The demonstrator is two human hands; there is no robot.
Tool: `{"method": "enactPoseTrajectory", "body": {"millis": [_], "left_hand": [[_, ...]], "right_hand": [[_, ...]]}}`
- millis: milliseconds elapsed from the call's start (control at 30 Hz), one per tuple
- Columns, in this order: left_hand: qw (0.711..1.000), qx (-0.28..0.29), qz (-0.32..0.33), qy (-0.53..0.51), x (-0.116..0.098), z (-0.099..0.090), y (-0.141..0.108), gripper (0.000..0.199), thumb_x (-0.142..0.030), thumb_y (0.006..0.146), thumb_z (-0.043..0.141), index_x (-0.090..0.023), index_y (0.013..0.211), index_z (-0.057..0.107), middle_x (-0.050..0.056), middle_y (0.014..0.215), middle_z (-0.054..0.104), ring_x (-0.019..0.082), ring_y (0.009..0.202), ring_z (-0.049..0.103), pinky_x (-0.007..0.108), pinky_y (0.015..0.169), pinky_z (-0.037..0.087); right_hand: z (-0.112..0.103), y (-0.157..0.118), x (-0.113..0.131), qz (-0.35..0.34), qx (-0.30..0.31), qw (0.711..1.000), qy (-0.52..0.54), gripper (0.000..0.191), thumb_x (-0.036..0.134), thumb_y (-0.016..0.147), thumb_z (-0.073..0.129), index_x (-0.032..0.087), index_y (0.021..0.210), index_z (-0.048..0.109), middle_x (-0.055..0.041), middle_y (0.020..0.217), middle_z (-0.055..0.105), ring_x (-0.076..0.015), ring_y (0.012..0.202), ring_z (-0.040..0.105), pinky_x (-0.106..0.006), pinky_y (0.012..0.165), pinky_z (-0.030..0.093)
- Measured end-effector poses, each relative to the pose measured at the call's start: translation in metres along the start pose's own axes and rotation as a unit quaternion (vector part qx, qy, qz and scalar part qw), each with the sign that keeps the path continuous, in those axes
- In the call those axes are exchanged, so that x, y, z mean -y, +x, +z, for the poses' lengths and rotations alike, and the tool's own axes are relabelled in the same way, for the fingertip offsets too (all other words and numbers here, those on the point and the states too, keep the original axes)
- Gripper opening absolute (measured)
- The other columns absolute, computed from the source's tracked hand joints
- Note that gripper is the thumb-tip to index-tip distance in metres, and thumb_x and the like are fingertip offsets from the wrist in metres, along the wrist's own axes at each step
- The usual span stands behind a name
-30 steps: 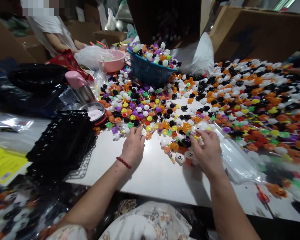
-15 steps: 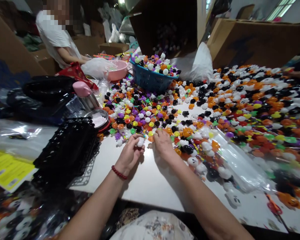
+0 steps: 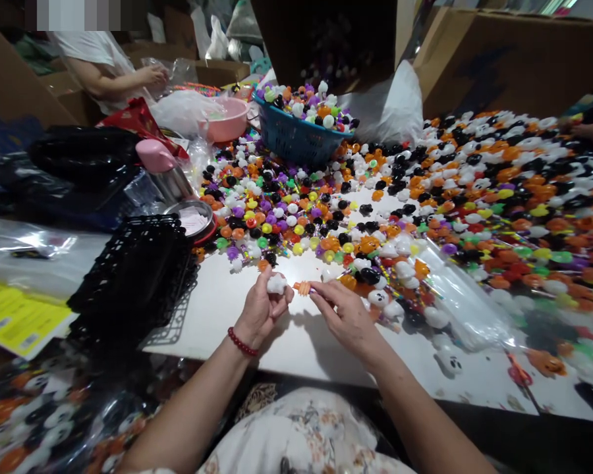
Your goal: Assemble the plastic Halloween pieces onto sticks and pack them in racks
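My left hand [image 3: 263,304], with a dark red bead bracelet [image 3: 242,342] at its wrist, is closed on a small white figure piece [image 3: 277,284] held at the fingertips. My right hand [image 3: 348,317] pinches a small orange ribbed piece [image 3: 303,288], its end pointing toward the white piece. Both hands are just above the bare white table [image 3: 296,355] near its front edge. Beyond them spreads a pile of small coloured pieces [image 3: 277,210] in white, black, orange, purple, green and yellow. Whether the two held pieces touch is too small to tell.
Black plastic baskets [image 3: 133,270] and a metal tin [image 3: 192,218] stand left. A blue basket [image 3: 301,139] of pieces and a pink basin [image 3: 227,120] are behind. Clear plastic bags [image 3: 467,303] and red scissors [image 3: 518,374] lie right. Another person's arm [image 3: 113,79] is at the back left.
My right hand has drawn back from the edge of the pile with the orange piece in its fingers. My left hand keeps the white piece. The camera view has tilted down slightly.
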State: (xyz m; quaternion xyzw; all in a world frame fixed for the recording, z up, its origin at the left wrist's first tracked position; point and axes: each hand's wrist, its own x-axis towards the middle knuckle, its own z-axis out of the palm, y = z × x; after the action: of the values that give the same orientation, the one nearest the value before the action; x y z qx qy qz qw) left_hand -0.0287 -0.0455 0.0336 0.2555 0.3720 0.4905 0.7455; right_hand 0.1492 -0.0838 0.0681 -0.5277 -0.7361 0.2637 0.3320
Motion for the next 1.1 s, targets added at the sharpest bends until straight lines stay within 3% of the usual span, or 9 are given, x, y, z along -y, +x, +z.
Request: {"method": "enactPoseTrajectory", "body": {"millis": [400, 567, 667, 867, 1100], "left_hand": [[0.997, 0.023, -0.038, 0.06, 0.011, 0.01, -0.011, 0.053, -0.069, 0.088, 0.045, -0.017, 0.077, 0.051, 0.001, 0.051, 0.06, 0.003, 0.03, 0.026, 0.016, 0.033, 0.012], [0.985, -0.051, 0.031, 0.164, 0.019, 0.017, -0.018, 0.063, -0.077, 0.087, 0.033, -0.018, 0.082, 0.053, 0.001, 0.056, 0.059, 0.006, 0.038, 0.038, 0.018, 0.037, 0.022], [0.97, -0.067, 0.07, 0.221, 0.022, 0.021, -0.021, 0.055, -0.073, 0.088, 0.041, -0.019, 0.08, 0.051, -0.002, 0.056, 0.056, 0.007, 0.041, 0.04, 0.018, 0.042, 0.03], [0.985, -0.068, 0.029, 0.159, 0.031, 0.02, -0.018, 0.047, -0.065, 0.084, 0.057, -0.02, 0.075, 0.05, -0.004, 0.055, 0.05, 0.006, 0.042, 0.04, 0.017, 0.039, 0.024], [0.989, -0.048, 0.028, 0.134, 0.035, 0.024, -0.016, 0.047, -0.064, 0.085, 0.056, -0.018, 0.075, 0.05, -0.005, 0.054, 0.047, 0.005, 0.04, 0.035, 0.017, 0.037, 0.019]], "right_hand": [[-0.008, -0.008, 0.002, -0.004, 0.025, 0.998, 0.051, 0.026, 0.03, 0.099, 0.05, 0.021, 0.112, 0.071, -0.0051, 0.086, 0.064, -0.0188, 0.083, 0.059, -0.031, 0.076, 0.046], [-0.003, -0.012, -0.001, 0.043, 0.002, 0.997, 0.064, 0.025, 0.034, 0.098, 0.053, 0.022, 0.109, 0.072, -0.0055, 0.094, 0.072, -0.0193, 0.084, 0.063, -0.031, 0.077, 0.047], [0.0, -0.016, -0.005, 0.071, 0.0, 0.991, 0.111, 0.027, 0.038, 0.097, 0.054, 0.023, 0.11, 0.072, -0.0052, 0.103, 0.074, -0.021, 0.091, 0.066, -0.032, 0.08, 0.049], [-0.003, -0.021, -0.01, 0.093, 0.004, 0.988, 0.123, 0.031, 0.042, 0.096, 0.053, 0.023, 0.108, 0.074, -0.0053, 0.099, 0.074, -0.0222, 0.089, 0.066, -0.033, 0.075, 0.05], [-0.007, -0.027, -0.009, 0.061, 0.013, 0.996, 0.067, 0.029, 0.039, 0.099, 0.051, 0.024, 0.108, 0.074, -0.0053, 0.097, 0.074, -0.0215, 0.088, 0.066, -0.034, 0.081, 0.049]]}}
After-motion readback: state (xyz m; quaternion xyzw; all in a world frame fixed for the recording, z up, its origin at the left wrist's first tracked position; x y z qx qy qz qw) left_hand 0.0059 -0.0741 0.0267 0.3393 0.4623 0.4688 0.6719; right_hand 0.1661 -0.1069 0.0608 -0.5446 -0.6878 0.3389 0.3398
